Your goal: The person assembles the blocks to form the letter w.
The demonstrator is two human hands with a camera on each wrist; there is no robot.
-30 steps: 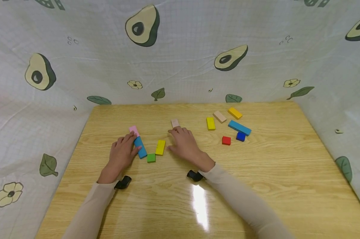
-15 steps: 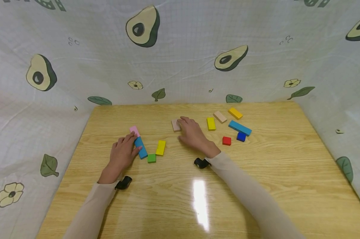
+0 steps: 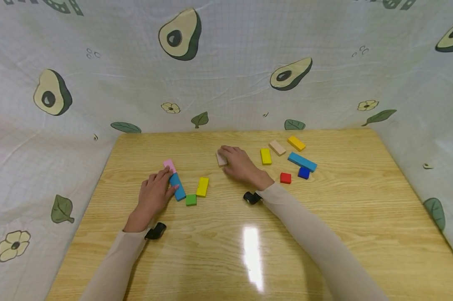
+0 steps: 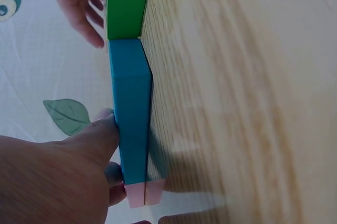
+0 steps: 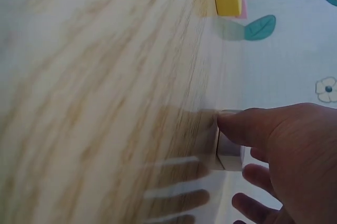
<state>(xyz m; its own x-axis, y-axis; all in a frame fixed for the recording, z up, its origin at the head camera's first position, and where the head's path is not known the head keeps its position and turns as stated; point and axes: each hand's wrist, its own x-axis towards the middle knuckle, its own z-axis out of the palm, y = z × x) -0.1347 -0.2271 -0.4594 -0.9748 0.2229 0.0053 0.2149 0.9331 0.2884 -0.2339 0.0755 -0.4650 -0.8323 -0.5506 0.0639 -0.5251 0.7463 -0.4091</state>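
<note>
My left hand (image 3: 153, 195) rests on a blue block (image 3: 177, 186) and a pink block (image 3: 169, 165) that lie end to end. Its thumb touches the blue block's top in the left wrist view. A small green block (image 3: 191, 200) touches the blue block's near end, with a yellow block (image 3: 202, 187) beside it. Farther back, my right hand (image 3: 239, 163) pinches a pale wooden block (image 3: 221, 159) lying on the table. The right wrist view shows the thumb (image 5: 247, 126) against this block (image 5: 229, 153); some fingertips are hidden.
To the right lie another yellow block (image 3: 265, 156), a beige block (image 3: 277, 147), an orange block (image 3: 296, 143), a long blue block (image 3: 302, 161), a dark blue block (image 3: 304, 173) and a red block (image 3: 285, 178). A patterned cloth (image 3: 230, 83) hangs behind the wooden table (image 3: 196, 259).
My right hand went back and right from near the yellow block, then closed its fingers onto the pale wooden block. The left hand stays on the blue and pink blocks.
</note>
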